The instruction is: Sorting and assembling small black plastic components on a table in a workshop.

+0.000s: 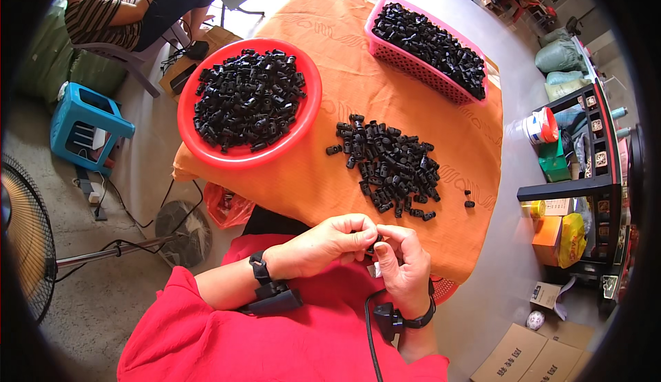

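Observation:
Close to my body, my left hand (329, 246) and my right hand (405, 263) meet fingertip to fingertip. Between them they pinch one small black plastic cord lock (373, 246), mostly covered by the fingers. Just beyond the hands, a loose pile of black cord locks (392, 165) lies on the orange tablecloth (310, 196). Two more pieces (469, 199) sit apart to the right of that pile. A red round basin (189, 141) at the left holds a heap of the same black parts. Similar parts fill a pink rectangular basket (413, 72) at the far right.
To the left stand a fan (27, 237) and a blue stool (86, 127). Another person (113, 17) sits at the far left. A black shelf (568, 188) with goods is at the right, above flattened cardboard (530, 358). A black cable (370, 327) runs by my right wrist.

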The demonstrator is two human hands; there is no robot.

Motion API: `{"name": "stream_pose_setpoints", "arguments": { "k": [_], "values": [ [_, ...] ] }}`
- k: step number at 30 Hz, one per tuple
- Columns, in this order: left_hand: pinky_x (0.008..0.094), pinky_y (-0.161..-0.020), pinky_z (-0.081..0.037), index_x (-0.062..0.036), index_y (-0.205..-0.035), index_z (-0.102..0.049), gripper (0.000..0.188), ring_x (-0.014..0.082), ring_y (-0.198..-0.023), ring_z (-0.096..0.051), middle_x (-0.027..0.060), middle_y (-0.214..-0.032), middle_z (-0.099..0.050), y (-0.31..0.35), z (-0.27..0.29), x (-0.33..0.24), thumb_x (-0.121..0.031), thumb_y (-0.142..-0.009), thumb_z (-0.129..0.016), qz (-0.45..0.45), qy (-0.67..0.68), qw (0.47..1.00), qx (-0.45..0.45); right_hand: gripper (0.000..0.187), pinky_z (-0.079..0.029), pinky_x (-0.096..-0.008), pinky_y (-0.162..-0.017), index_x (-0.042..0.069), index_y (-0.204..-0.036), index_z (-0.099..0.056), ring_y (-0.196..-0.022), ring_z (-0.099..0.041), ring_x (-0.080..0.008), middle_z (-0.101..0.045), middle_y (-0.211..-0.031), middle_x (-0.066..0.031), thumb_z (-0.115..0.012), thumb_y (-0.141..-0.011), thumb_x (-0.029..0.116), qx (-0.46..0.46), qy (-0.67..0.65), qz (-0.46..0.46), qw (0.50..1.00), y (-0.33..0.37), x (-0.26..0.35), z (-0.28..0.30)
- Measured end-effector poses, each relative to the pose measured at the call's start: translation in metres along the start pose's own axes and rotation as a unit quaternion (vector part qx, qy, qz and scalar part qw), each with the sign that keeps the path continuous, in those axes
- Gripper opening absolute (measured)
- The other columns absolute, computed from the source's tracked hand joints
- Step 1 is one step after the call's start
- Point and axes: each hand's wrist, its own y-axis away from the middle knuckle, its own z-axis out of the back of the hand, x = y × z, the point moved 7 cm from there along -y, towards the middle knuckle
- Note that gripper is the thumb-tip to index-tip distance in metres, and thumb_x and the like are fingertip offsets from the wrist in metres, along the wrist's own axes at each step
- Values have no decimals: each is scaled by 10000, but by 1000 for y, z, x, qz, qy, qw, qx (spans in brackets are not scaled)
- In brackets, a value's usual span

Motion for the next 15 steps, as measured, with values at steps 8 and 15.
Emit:
{"name": "stream_pose_setpoints", "arguments": {
  "k": [8,15],
  "values": [
    [204,-634,-397,-87,-1007,-587,200,49,-737,-483,-32,-871,-568,2,-7,-1,-281,-1026,-543,10,-12,1000,5,145,-508,-242,-573,13,-1116,-608,-645,-635,-92,-679,-788,-61,-581,-991,80,-3,-22,-23,999,0,-5,-1],
    [211,-614,-365,-87,-998,-577,249,73,-732,-469,-16,-848,-552,5,-14,-4,-319,-1043,-499,7,-11,1000,13,138,-507,-234,-570,12,-1117,-602,-639,-630,-84,-675,-790,-54,-539,-1008,71,-6,-20,-19,1000,-2,1,0]
  ]
}}
